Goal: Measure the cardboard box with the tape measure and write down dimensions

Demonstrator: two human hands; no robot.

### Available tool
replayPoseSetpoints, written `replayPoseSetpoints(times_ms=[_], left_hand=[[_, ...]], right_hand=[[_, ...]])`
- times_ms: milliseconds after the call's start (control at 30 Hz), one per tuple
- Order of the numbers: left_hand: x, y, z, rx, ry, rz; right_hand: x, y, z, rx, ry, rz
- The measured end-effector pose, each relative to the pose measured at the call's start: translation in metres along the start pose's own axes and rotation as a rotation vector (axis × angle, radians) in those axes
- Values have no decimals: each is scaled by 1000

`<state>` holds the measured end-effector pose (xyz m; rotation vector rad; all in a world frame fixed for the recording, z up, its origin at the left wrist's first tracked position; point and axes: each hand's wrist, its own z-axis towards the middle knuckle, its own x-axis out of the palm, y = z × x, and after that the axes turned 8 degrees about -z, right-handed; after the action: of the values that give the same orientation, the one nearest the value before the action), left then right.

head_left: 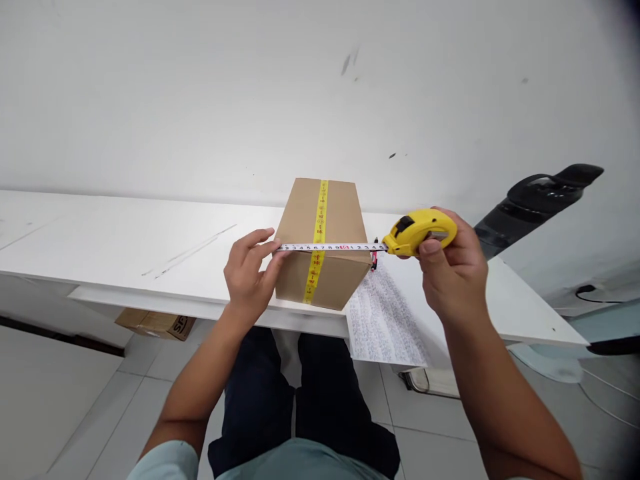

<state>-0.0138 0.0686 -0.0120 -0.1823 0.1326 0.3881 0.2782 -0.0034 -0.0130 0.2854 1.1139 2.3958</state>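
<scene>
A brown cardboard box [340, 220], sealed with a yellow printed strip of tape [320, 213], stands on the white desk. My right hand [455, 267] is closed around the yellow case of a tape measure [425, 230], to the right of the box. Its white blade [330, 247] is drawn out across the top near edge of the box. At the blade's left end, my left hand [254, 270] pinches the tip against the box's left corner. The fingers hide the hook.
A printed sheet [385, 320] lies right of the box and overhangs the front edge of the desk [125, 247]. A pen [375, 257] is partly hidden behind the box. A black bottle [530, 207] stands behind my right hand. Under the desk sits another carton [155, 323].
</scene>
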Motion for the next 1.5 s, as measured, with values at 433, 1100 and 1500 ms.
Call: replayPoseSetpoints(times_ms=[433, 1100, 1500], left_hand=[[-6, 21, -9, -152, 277, -203], [-5, 28, 35, -303, 418, -216], [-11, 52, 22, 11, 407, -266]], right_hand=[[7, 11, -14, 46, -12, -70], [9, 0, 6, 159, 20, -142], [5, -1, 4, 121, 31, -130]])
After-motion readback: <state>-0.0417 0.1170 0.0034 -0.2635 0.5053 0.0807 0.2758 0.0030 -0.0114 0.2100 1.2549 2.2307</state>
